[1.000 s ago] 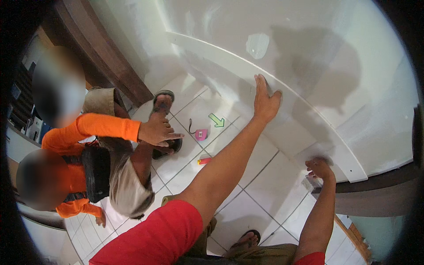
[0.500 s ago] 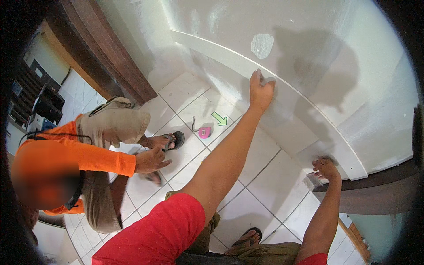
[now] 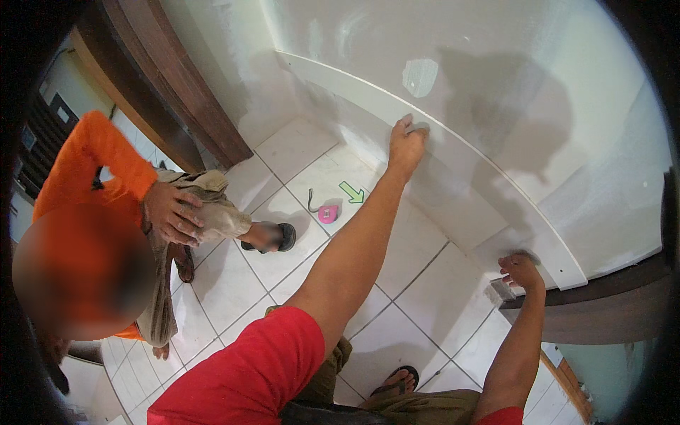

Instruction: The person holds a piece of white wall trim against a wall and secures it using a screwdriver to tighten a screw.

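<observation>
A long pale board (image 3: 467, 145) with a bright upper edge lies along the wall, running from the far corner down to the right. My left hand (image 3: 406, 150) is closed at the board's lower edge near its middle, forefinger and thumb against its face. Nearer the board's right end, my right hand (image 3: 523, 272) is at the same lower edge with its fingers curled; part of its grip is hidden. A pink tape measure (image 3: 327, 214) with a dark strap lies on the floor tiles, left of my left forearm.
At the left a co-worker in an orange top crouches, one hand (image 3: 173, 212) on a knee and a sandalled foot (image 3: 269, 237) on the tiles. A dark wooden door frame (image 3: 180, 85) rises behind. A green arrow (image 3: 351, 192) marks the floor beside the tape measure.
The co-worker's hand has drawn back from near the sandal to the knee, with the elbow raised. My left hand has shifted slightly left; my right hand stays nearly still.
</observation>
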Demonstrator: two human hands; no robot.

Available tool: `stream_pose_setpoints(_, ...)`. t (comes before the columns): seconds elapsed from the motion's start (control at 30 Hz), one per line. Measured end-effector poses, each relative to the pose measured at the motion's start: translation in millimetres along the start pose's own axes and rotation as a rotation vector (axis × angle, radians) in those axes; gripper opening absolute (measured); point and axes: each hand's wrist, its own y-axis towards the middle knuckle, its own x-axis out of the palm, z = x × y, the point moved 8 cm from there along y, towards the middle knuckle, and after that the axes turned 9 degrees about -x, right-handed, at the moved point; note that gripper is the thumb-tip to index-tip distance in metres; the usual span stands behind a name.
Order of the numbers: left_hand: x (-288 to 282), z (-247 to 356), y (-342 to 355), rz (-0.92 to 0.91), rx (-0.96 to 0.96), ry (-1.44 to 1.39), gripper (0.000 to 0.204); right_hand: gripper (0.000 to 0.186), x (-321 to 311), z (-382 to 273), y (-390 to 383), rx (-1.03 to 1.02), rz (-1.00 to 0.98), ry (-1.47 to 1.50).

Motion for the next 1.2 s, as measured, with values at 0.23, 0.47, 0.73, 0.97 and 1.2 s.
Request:
stream_pose_setpoints(0.23, -1, -11, 14, 0.043, 0.090, 0.056, 0.063, 0.045, 2, -2, 5, 0.022, -0.021, -0.005)
stream_pose_setpoints(0.47, -13, -6, 23, 0.044, 0.176, 0.014, 0.062, 0.036, 0, -11, 1, -0.020, 0.050, 0.006)
stream_pose_setpoints(0.73, -5, -2, 11, -0.002, 0.156, 0.072, 0.065, 0.034, 8, 8, 24, -0.129, -0.068, -0.019)
stream_pose_setpoints(0.97, -6, 0, 5, 0.004, 0.181, 0.074, 0.064, 0.035, 7, -6, 10, -0.019, 0.003, -0.011)
stream_pose_setpoints(1.2, -14, 0, 1, -0.061, 0.138, 0.145, 0.074, 0.038, 10, -7, 4, 0.027, -0.002, -0.030)
